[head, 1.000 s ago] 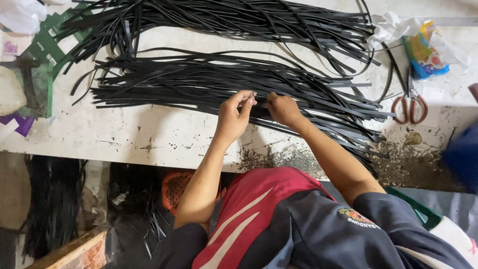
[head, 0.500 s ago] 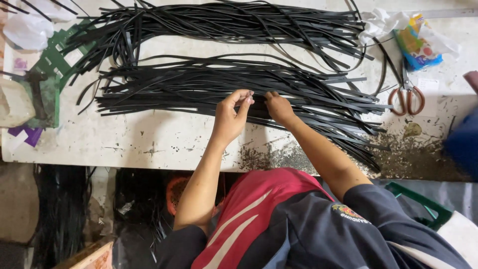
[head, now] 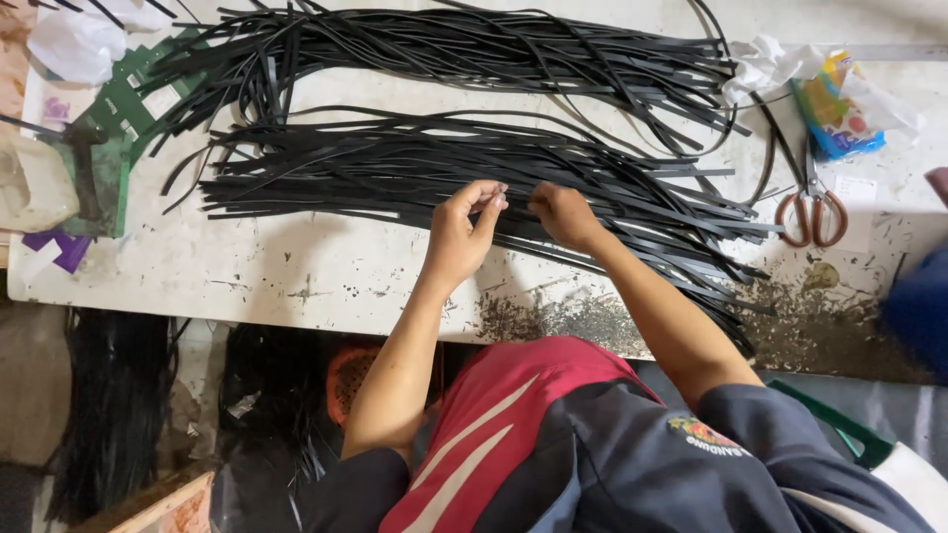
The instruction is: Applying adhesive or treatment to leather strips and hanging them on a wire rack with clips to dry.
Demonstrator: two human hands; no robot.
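Observation:
Two long bundles of thin black strips lie across a worn white table (head: 296,276). The near bundle (head: 346,168) runs under both hands, and the far bundle (head: 474,44) lies along the table's back. My left hand (head: 459,232) is raised just above the near bundle with thumb and fingertips pinched together on the end of a black strip. Close to its right, my right hand (head: 563,212) rests on the same bundle, its fingers closed on strips. The two hands are a few centimetres apart.
Orange-handled scissors (head: 812,212) lie at the right, beside a colourful packet (head: 839,109) and crumpled white plastic (head: 760,64). A green mat (head: 118,118), a white bag (head: 74,44) and purple scraps (head: 59,247) sit left. Dark trimmings (head: 790,316) litter the front edge. An orange basket (head: 351,375) stands beneath.
Both hands stay at the near bundle, still pinching strips; the fingers have shifted only slightly. The view has drifted a little.

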